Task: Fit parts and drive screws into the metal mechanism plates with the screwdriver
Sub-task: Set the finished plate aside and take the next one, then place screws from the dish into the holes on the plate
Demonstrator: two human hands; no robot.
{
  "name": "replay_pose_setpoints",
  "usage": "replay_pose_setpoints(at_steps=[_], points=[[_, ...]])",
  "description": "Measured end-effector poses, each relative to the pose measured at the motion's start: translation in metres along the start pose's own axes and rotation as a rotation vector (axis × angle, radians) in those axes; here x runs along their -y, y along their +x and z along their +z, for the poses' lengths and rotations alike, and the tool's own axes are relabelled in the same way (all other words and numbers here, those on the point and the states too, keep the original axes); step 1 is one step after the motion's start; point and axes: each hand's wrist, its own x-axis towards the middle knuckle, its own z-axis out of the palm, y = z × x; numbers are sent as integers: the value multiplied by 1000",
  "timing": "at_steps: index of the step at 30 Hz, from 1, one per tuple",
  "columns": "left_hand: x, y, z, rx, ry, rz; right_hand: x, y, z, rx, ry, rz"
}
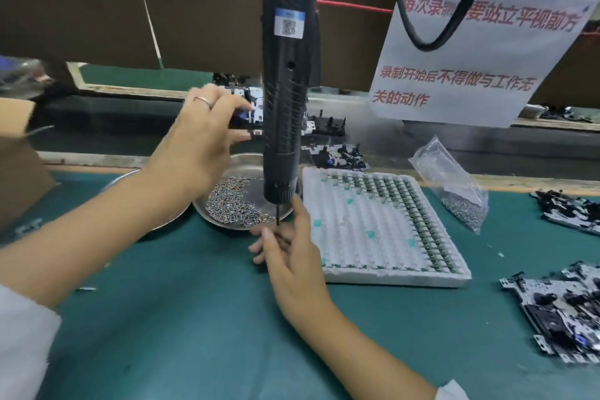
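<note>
Head view: left hand [198,136] pinches a rigid, light mechanism plate [253,114] behind the hanging screwdriver [285,91]; right hand [285,256] pinches its thin bit [278,216], apparently seating a tiny, easily dropped screw.

Screwdriver [285,91]: I see matt black plastic, ribbed grip.
Dish [240,166], centre: dull, smooth metal; I see shiny metal screws [233,204] inside.
Tray [373,230]: white moulded plastic, matt.
Mat [194,318]: green, smooth, matt.
Bag [451,178], right: clear glossy plastic.
Sign [470,52], upper right: paper.
</note>
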Motion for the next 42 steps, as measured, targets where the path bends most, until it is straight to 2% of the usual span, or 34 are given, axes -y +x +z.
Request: replay_pose_setpoints(at_steps=[4, 7, 9, 11, 12, 14, 16, 18, 20, 22, 25, 27, 30, 34, 38, 42], points=[[13, -57, -39, 17, 55, -29, 2, -6, 0, 27, -59, 3], [13, -102, -57, 60, 121, -93, 10, -13, 2, -82, -61, -17], [10, -131, -62, 94, 107, -120, 16, -18, -1, -232, -139, -132], [2, -159, -64, 124, 77, -91, 21, -23, -5, -307, -326, -364], [-1, -171, -64, 149, 59, -66, 22, -26, -6, -254, -411, -491], [-5, -187, -60, 241, 20, -31, 25, -30, -3, -19, -567, -663], [-5, -193, -56, 297, -21, -6, 24, -31, 1, 233, -733, -709], [-5, -194, -55, 355, -89, -40, 22, -30, 3, 385, -857, -694], [-1, -195, -57, 394, -145, -76, 20, -29, 3, 419, -898, -670], [9, -193, -65, 370, -93, -64, 19, -29, 3, 407, -905, -651], [34, -186, -79, 280, 175, -33, 19, -29, 6, 388, -916, -598], [55, -185, -87, 278, 368, -49, 19, -28, 7, 376, -916, -563], [68, -187, -92, 361, 412, -142, 19, -28, 7, 376, -895, -518], [70, -187, -88, 277, 318, -291, 19, -29, 6, 399, -869, -483], [71, -173, -99, 126, -78, -653, 19, -31, 5, 397, -835, -457], [83, -163, -114, 98, -265, -941, 20, -31, 3, 397, -805, -443]])
